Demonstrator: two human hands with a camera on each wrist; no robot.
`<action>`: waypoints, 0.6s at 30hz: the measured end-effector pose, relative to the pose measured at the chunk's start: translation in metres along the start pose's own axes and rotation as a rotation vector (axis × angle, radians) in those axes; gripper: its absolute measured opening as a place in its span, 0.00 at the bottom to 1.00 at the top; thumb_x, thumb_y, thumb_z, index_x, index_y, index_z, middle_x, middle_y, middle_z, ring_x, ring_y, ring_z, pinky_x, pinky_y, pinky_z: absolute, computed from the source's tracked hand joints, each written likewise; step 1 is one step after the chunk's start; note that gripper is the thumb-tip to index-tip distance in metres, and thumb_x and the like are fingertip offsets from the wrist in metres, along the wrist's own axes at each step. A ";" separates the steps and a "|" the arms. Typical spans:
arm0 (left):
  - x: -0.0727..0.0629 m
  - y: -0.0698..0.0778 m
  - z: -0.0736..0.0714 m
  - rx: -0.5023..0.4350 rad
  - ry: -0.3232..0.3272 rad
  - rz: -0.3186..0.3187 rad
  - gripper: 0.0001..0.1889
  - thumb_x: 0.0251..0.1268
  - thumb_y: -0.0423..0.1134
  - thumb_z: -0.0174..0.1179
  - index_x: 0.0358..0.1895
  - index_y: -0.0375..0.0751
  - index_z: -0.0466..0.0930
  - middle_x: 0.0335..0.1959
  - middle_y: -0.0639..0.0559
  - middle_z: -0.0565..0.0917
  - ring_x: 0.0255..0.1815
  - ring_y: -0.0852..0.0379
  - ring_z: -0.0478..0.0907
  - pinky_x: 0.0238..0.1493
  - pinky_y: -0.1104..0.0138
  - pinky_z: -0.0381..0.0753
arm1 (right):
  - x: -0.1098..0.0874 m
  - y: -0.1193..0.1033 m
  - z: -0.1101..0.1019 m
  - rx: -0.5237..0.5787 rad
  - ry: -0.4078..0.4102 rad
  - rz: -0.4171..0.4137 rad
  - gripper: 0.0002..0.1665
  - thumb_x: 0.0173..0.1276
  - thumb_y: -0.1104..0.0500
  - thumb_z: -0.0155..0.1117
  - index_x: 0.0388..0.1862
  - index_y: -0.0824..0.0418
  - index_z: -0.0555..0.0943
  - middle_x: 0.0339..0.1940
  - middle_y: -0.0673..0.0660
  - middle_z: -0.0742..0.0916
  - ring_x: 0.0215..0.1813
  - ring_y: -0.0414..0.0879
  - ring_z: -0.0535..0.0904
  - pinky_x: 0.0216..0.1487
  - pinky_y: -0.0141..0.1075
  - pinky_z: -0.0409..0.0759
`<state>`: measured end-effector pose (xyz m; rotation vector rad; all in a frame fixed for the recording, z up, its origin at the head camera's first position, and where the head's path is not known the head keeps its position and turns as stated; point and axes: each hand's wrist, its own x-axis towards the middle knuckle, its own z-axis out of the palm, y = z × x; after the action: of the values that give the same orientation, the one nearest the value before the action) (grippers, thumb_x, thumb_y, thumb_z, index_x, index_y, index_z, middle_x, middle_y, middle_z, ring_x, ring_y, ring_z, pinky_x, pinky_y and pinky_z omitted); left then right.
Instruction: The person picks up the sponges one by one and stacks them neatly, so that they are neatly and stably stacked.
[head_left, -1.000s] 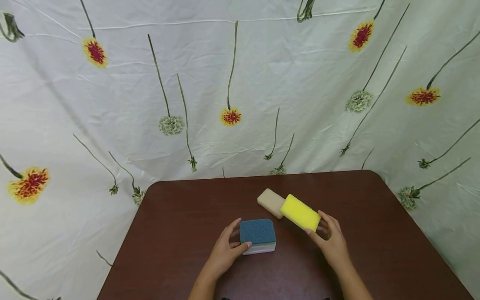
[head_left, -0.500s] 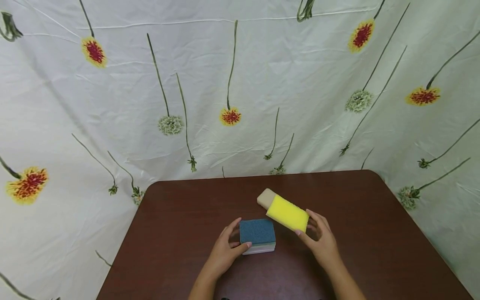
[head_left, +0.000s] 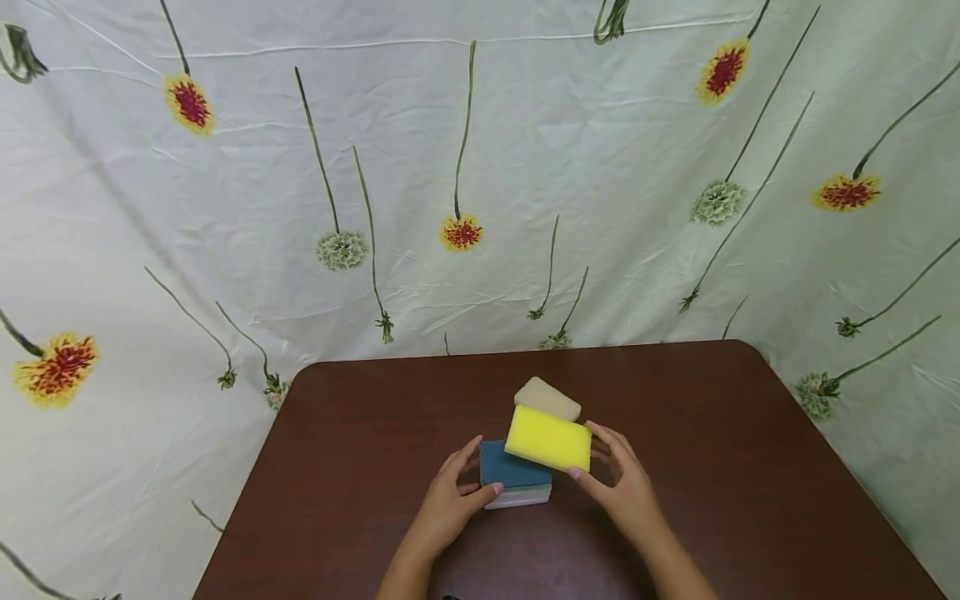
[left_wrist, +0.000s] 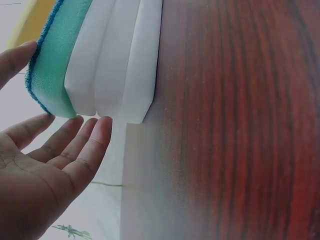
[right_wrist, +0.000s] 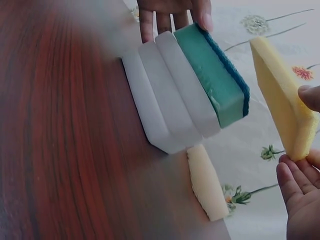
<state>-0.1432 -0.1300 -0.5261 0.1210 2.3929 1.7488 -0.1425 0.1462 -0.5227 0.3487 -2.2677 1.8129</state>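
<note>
My right hand [head_left: 600,465] pinches a yellow sponge [head_left: 549,438] by its right end and holds it in the air, over the right part of a sponge stack. The stack has a blue-topped teal sponge [head_left: 510,471] on two or more white sponges [head_left: 519,497]. My left hand [head_left: 471,477] rests against the stack's left end, fingers straight, thumb on the teal layer [left_wrist: 55,65]. A beige sponge [head_left: 547,398] lies on the brown table [head_left: 360,433] just behind. In the right wrist view the yellow sponge [right_wrist: 280,95] hangs apart from the teal sponge [right_wrist: 212,75].
A flower-printed white cloth [head_left: 480,183] hangs behind and around the table. The table's rounded far corners sit at left [head_left: 303,375] and right [head_left: 750,350]. Bare wood lies left and right of the hands.
My right hand has carried the yellow sponge leftward and nearer, from beside the beige sponge to above the stack. The left hand and the stack have stayed put.
</note>
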 end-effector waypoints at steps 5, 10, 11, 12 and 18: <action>0.000 0.000 0.000 0.000 0.005 0.001 0.43 0.62 0.51 0.71 0.79 0.54 0.60 0.76 0.41 0.64 0.73 0.39 0.69 0.62 0.50 0.80 | 0.000 0.000 0.006 -0.002 -0.029 -0.022 0.41 0.61 0.62 0.77 0.72 0.55 0.71 0.68 0.61 0.76 0.63 0.32 0.75 0.64 0.22 0.74; 0.000 0.000 0.001 -0.012 0.007 0.010 0.44 0.62 0.50 0.72 0.79 0.49 0.60 0.75 0.41 0.65 0.72 0.40 0.70 0.60 0.53 0.81 | 0.001 0.001 0.011 -0.010 -0.056 -0.078 0.41 0.61 0.62 0.77 0.73 0.55 0.71 0.68 0.61 0.77 0.64 0.36 0.76 0.64 0.25 0.75; 0.000 0.000 0.001 -0.014 0.008 0.009 0.44 0.61 0.50 0.72 0.79 0.49 0.60 0.74 0.41 0.65 0.71 0.40 0.70 0.59 0.53 0.82 | 0.001 0.001 0.013 -0.014 -0.062 -0.092 0.41 0.62 0.62 0.76 0.73 0.56 0.71 0.68 0.62 0.77 0.64 0.37 0.76 0.64 0.25 0.76; 0.000 0.000 0.001 -0.017 0.008 0.009 0.44 0.61 0.50 0.72 0.79 0.48 0.60 0.74 0.40 0.66 0.71 0.40 0.71 0.59 0.54 0.82 | 0.001 0.000 0.014 -0.013 -0.069 -0.099 0.41 0.62 0.62 0.76 0.73 0.55 0.71 0.68 0.62 0.77 0.64 0.38 0.76 0.64 0.26 0.76; -0.001 0.002 0.002 -0.023 0.016 0.018 0.44 0.60 0.49 0.73 0.78 0.51 0.61 0.73 0.41 0.67 0.70 0.41 0.72 0.59 0.54 0.82 | 0.002 -0.001 0.020 -0.041 -0.090 -0.121 0.41 0.61 0.61 0.77 0.72 0.54 0.72 0.68 0.61 0.78 0.65 0.39 0.76 0.64 0.30 0.78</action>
<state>-0.1421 -0.1272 -0.5249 0.1260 2.3896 1.7917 -0.1447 0.1268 -0.5255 0.5585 -2.2851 1.7217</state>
